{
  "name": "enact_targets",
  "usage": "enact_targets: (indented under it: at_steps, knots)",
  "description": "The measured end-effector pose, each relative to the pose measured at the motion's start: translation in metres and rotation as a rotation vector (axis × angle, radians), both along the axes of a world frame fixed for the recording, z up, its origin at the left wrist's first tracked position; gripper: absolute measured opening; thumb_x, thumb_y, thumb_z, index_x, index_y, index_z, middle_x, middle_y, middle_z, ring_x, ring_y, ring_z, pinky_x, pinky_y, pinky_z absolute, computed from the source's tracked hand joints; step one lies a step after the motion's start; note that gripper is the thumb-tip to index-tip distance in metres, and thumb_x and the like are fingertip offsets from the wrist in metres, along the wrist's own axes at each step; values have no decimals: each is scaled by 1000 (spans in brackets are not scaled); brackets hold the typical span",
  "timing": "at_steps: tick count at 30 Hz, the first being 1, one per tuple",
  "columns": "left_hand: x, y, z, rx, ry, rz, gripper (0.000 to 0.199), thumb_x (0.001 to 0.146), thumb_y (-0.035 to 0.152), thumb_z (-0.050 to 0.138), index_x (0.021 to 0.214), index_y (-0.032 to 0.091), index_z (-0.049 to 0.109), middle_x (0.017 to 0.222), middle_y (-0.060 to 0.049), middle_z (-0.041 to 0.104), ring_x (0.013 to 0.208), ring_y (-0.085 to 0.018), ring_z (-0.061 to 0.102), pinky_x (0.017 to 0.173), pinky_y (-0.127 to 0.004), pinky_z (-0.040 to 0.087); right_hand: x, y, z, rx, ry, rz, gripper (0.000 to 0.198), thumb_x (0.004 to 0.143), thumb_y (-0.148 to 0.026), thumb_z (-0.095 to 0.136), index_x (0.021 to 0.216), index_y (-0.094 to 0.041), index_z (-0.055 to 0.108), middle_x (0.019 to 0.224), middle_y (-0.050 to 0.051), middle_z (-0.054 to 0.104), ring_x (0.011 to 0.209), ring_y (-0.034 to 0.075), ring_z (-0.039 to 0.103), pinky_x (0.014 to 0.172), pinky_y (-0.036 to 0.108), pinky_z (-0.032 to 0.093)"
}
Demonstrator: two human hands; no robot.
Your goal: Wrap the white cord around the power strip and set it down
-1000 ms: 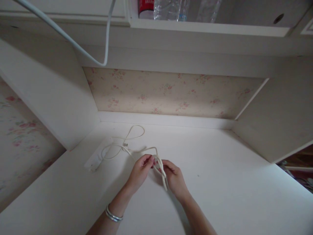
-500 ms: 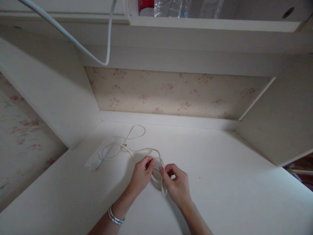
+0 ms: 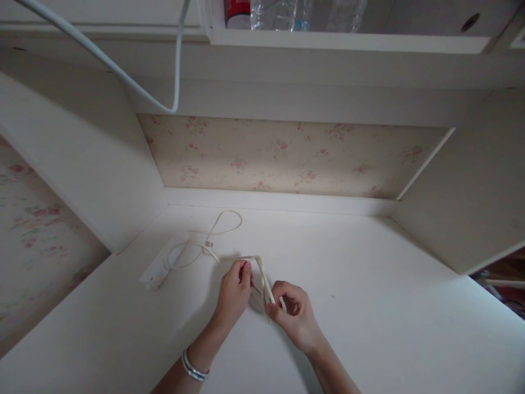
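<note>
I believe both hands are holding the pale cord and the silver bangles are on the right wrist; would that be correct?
Almost: the silver bangles are on the left wrist, not the right, as the head view shows. The left hand and right hand do hold the pale cord.

Red container (image 3: 238, 11) beside clear bottles (image 3: 273, 15) on shelf (image 3: 348, 41); pale bent tube (image 3: 178, 71), upper left; floral wallpaper (image 3: 279, 156)

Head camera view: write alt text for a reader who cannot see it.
A person's left hand and right hand hold looped cream cord above a white desktop. Farther left lies a white oblong object, with more cord looped partly across it; behind is floral wallpaper, and clear plastic bottles sit on a shelf above.
</note>
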State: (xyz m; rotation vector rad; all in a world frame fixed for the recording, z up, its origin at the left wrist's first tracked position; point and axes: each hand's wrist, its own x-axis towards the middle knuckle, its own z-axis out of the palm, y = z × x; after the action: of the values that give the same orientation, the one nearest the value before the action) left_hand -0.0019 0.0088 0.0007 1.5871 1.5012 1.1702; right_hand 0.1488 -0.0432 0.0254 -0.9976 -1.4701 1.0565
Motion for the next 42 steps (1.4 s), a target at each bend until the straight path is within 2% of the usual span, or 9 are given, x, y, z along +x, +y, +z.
enact_targets:
  at_steps: [6, 10, 13, 19, 24, 29, 35, 39, 42]
  knots:
    - [-3, 2, -5, -2, -18, -43, 35, 93, 45, 36, 100, 18, 55, 87, -6, 67, 80, -18, 63, 72, -29, 45, -5, -2, 10, 7, 41, 120, 13, 75, -21, 66, 65, -19, 58, 77, 3, 61, 75, 17, 55, 70, 28, 41]
    - [-2, -4, -1, -23, 169, -76, 32, 95, 42, 29, 104, 20, 51, 79, -4, 67, 70, -19, 63, 62, -28, 42, -4, 1, 5, -180, 113, 118, 26, 79, -40, 65, 72, -17, 56, 60, -1, 56, 57, 11, 48, 56, 23, 37]
    - [0, -9, 4, 15, 397, -137, 26, 95, 34, 30, 103, 20, 51, 77, -6, 67, 70, -20, 63, 60, -27, 38, -1, 5, 0, -299, 45, 75, 44, 83, -54, 56, 60, -17, 51, 44, -5, 44, 41, 7, 34, 42, 21, 25]
    - [1, -14, 10, 27, 630, -189, 16, 92, 23, 34, 91, 21, 51, 70, -5, 64, 68, -20, 63, 58, -26, 34, 1, 7, 1, -401, -62, 71, 47, 74, -59, 64, 55, -17, 52, 41, -8, 36, 38, 5, 24, 38, 22, 15]
    - [-1, -12, 9, 30, 491, -118, 19, 93, 26, 32, 90, 22, 50, 68, -3, 62, 65, -18, 62, 56, -25, 33, 1, 4, 5, -381, 59, 129, 41, 74, -50, 68, 56, -17, 53, 42, -7, 38, 39, 5, 24, 40, 22, 15]
    - [0, -6, 4, 44, 235, -41, 28, 95, 39, 31, 94, 22, 52, 77, -3, 65, 72, -19, 62, 62, -26, 40, 7, 3, 1, -326, 421, 137, 35, 73, -43, 71, 56, -16, 56, 37, -8, 36, 40, 6, 22, 43, 23, 15]
    - [-3, 2, -5, 24, 79, 51, 27, 91, 39, 41, 106, 19, 52, 90, -8, 69, 73, -19, 65, 67, -29, 46, 9, 5, 11, -368, 480, 259, 26, 78, -38, 66, 85, -13, 68, 37, -7, 42, 37, 7, 26, 45, 23, 22]
    - [-8, 6, -5, -7, 71, 87, 36, 91, 37, 39, 119, 18, 51, 87, -7, 69, 67, -19, 65, 63, -29, 47, 12, 5, 15, -311, 513, 253, 18, 77, -34, 67, 81, -16, 67, 56, 0, 60, 57, 14, 53, 64, 29, 39]
    - [-11, 6, -2, 7, 133, 97, 41, 92, 37, 37, 125, 19, 53, 84, -7, 70, 69, -19, 64, 64, -28, 46, 16, 6, 14, -236, 664, 220, 17, 77, -33, 66, 66, -21, 60, 44, -6, 47, 48, 13, 49, 82, 39, 42]
